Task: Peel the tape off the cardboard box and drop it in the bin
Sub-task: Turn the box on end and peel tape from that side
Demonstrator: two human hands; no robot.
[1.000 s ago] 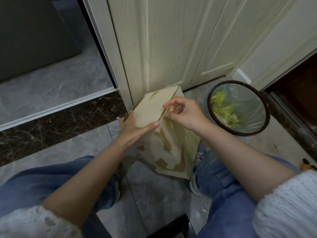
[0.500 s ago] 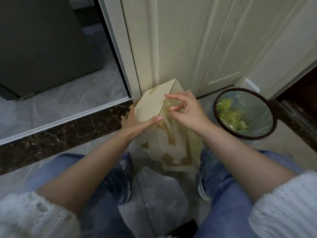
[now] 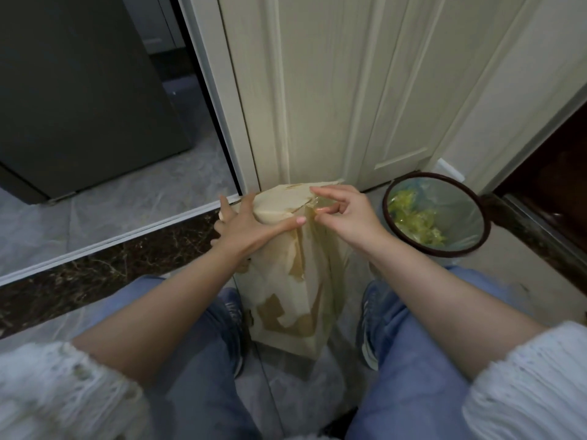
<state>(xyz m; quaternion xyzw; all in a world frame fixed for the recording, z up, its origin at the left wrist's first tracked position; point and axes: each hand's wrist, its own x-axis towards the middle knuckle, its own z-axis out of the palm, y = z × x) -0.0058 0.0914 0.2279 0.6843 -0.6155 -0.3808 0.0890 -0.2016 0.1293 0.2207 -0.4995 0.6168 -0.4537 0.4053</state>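
Note:
A tall pale cardboard box [image 3: 286, 293] stands upright on the floor between my feet, its skin torn in brown patches. My left hand [image 3: 247, 227] grips its upper left side, thumb laid across the front near the top edge. My right hand [image 3: 343, 214] pinches a strip of clear yellowish tape [image 3: 320, 206] at the box's top right corner; the strip runs down the box's right edge. To the right stands a round bin [image 3: 436, 214] with a dark rim and a clear liner, crumpled yellowish tape inside it.
A cream panelled door [image 3: 333, 90] rises right behind the box. A dark appliance [image 3: 79, 96] stands at the back left past a white sill and a dark marble strip. My jeans-clad legs and shoes flank the box.
The view has shifted, so the box now looks more upright. My right hand has drawn the tape slightly away from the top corner. My left hand keeps its hold on the box.

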